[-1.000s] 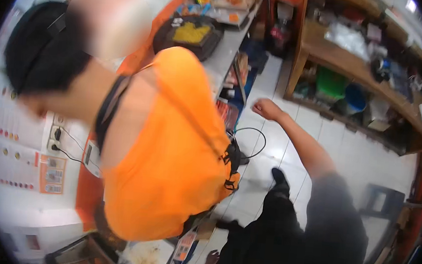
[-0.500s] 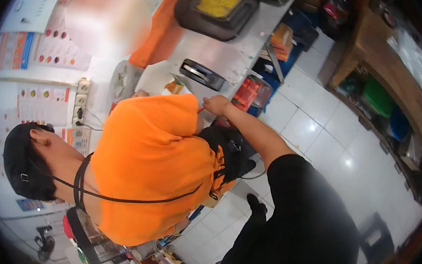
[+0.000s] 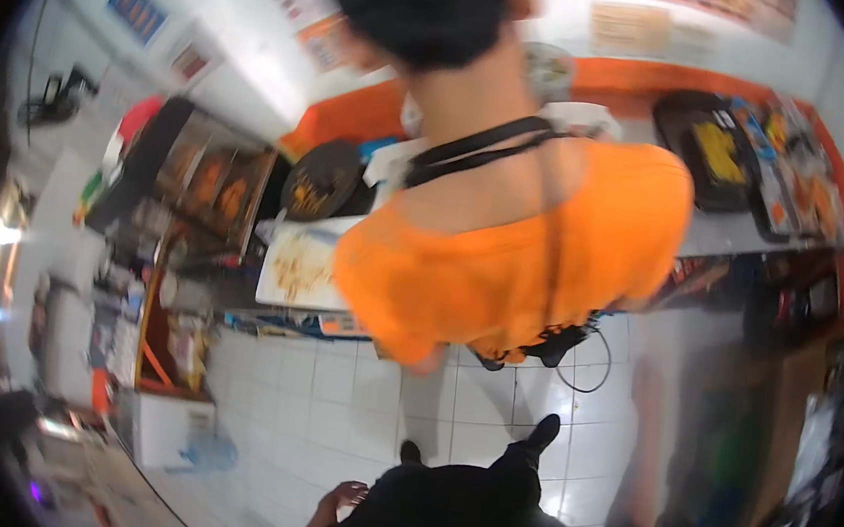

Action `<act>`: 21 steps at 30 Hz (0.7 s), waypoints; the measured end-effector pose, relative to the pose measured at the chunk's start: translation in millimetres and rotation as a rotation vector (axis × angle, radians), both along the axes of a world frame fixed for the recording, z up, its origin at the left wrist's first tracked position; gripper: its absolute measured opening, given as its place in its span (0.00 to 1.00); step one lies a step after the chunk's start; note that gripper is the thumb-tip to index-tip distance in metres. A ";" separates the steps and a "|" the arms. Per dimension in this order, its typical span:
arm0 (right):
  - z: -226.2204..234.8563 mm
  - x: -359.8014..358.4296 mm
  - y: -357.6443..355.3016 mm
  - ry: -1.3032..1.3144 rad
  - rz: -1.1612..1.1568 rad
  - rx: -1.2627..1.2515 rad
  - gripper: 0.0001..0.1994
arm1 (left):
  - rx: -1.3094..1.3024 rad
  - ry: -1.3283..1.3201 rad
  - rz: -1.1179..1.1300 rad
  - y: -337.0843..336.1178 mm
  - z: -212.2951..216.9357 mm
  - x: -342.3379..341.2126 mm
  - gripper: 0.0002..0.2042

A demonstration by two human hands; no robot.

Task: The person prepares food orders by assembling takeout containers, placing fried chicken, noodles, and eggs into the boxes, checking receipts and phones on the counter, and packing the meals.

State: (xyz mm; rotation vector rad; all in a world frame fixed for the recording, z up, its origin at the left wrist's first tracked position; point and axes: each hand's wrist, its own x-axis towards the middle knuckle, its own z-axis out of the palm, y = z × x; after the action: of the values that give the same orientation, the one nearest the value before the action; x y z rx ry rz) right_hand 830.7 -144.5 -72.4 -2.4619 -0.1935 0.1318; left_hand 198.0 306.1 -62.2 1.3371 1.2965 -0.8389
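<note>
Ahead of the left hand (image 3: pixel 343 501), slightly leftward, lies the board (image 3: pixel 271 286); the right hand (image 3: pixel 649 379) is farther, both grips unclear.

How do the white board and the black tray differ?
The white board bears scattered brownish scraps; the black tray holds yellow food. The board lies left of the co-worker, the tray right. The co-worker hides part of the board, not the tray. Both lie flat.

Sm. food-shop kitchen, prep ctr. (image 3: pixel 711 230) w/ yellow food (image 3: pixel 721 152), wall posters (image 3: pixel 630 31)
</note>
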 end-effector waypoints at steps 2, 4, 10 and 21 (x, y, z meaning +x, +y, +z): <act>7.9 -96.0 -15.3 0.108 0.054 0.148 0.09 | -0.088 -0.065 0.198 18.1 -55.7 -86.9 0.16; 45.4 -189.7 23.1 0.470 -0.097 0.322 0.12 | -0.132 -0.138 0.240 49.3 -90.6 -140.2 0.16; 7.8 -347.0 253.1 0.342 0.288 0.040 0.10 | -0.223 -0.178 0.493 157.3 -172.0 -287.6 0.08; 110.6 -346.6 564.0 0.358 0.439 0.584 0.07 | 0.435 -0.612 -0.040 353.4 -95.3 -73.9 0.19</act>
State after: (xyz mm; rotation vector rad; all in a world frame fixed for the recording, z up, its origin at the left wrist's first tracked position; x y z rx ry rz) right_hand 484.1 419.5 38.2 -1.7503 -0.5299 0.6078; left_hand 124.1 659.5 -157.5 1.7858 0.9838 -0.1299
